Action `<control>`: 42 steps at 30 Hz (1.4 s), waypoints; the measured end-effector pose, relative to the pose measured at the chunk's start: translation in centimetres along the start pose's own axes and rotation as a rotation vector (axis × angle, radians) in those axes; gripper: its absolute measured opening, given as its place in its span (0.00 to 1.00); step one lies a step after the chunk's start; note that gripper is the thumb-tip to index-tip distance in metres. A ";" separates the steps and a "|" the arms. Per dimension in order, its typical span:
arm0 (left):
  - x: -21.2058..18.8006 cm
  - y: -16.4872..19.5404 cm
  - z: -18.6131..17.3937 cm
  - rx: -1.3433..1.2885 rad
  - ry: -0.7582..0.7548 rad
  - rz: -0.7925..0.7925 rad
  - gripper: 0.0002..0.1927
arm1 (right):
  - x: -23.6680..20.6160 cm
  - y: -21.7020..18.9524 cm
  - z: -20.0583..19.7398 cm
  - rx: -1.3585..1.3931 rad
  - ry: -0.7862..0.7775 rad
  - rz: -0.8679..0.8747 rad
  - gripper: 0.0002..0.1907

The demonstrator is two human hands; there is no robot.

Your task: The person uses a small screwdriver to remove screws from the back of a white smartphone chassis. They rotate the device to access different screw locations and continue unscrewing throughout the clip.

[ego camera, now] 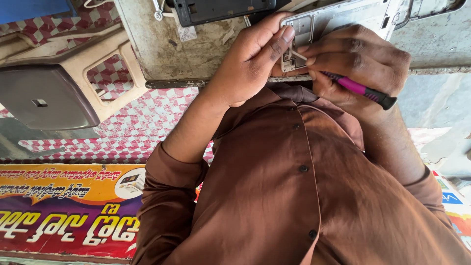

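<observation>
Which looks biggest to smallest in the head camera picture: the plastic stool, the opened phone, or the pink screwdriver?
1. plastic stool
2. opened phone, partly hidden by the hands and cut off by the picture's edge
3. pink screwdriver, mostly hidden in the right hand

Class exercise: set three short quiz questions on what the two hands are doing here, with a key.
1. Which hand holds the pink-handled screwdriver? A left, B right.
2. True or false: the left hand rests on the beige stool.
3. Fill in: the screwdriver's tip touches an opened ___.
Key: 1 B, the right hand. 2 False; its thumb presses on the opened phone. 3 phone.
</observation>
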State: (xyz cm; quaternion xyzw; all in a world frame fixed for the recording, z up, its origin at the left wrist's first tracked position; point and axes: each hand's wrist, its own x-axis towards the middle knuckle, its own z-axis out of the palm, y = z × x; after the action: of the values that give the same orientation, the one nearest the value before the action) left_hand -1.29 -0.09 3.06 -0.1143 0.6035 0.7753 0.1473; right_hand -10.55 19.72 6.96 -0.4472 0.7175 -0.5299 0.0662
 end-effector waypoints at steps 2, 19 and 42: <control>-0.1 0.2 0.0 0.001 0.005 -0.007 0.18 | -0.1 0.1 0.1 -0.003 0.015 -0.013 0.07; -0.2 -0.7 -0.2 0.025 -0.016 0.122 0.15 | -0.9 0.6 0.1 0.033 0.027 -0.006 0.06; 0.1 -1.5 0.0 0.083 0.006 0.156 0.16 | -1.4 1.3 0.1 -0.014 -0.005 -0.066 0.06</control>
State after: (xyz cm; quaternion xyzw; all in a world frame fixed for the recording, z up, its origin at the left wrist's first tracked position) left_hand -0.80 0.28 1.65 -0.0630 0.6425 0.7585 0.0891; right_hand -10.44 20.66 5.30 -0.4722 0.7060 -0.5256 0.0473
